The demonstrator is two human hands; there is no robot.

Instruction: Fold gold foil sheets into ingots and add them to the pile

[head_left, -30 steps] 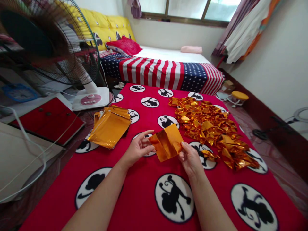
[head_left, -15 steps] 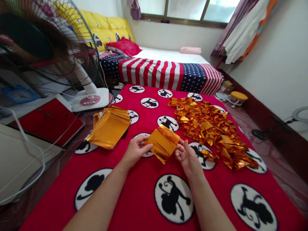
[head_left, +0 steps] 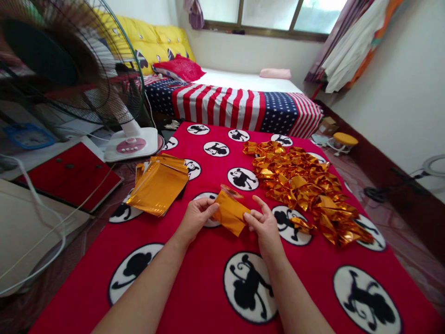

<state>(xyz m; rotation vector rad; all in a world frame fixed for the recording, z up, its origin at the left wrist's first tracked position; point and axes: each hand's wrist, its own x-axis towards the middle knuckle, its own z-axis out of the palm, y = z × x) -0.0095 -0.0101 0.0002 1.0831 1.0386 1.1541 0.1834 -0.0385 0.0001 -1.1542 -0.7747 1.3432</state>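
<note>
Between my two hands, just over the red cloth (head_left: 205, 260), is a sheet of shiny gold foil paper (head_left: 232, 214). Its far edge curls up into a rounded fold. My left hand (head_left: 199, 215) pinches the left corner between thumb and fingers. At the right end, my right hand (head_left: 263, 226) grips the sheet with thumb and fingers, the index finger raised off it. A stack of flat gold foil sheets (head_left: 160, 185) lies left of my hands. On the right spreads a heap of folded gold foil pieces (head_left: 299, 181), with one small folded piece (head_left: 301, 225) nearest my right hand.
An electric fan with a white base (head_left: 131, 144) stands at the left, beside a red panel (head_left: 69, 174) and a white cable (head_left: 41, 199). Beyond the cloth is a bed with a star-and-stripe cover (head_left: 225, 104). A yellow stool (head_left: 345, 138) stands at the far right.
The far edge of the foil sheet has curled over, so it looks narrower. My right hand has shifted slightly toward me and taken a thumb grip on the right end. My left hand has barely moved.
</note>
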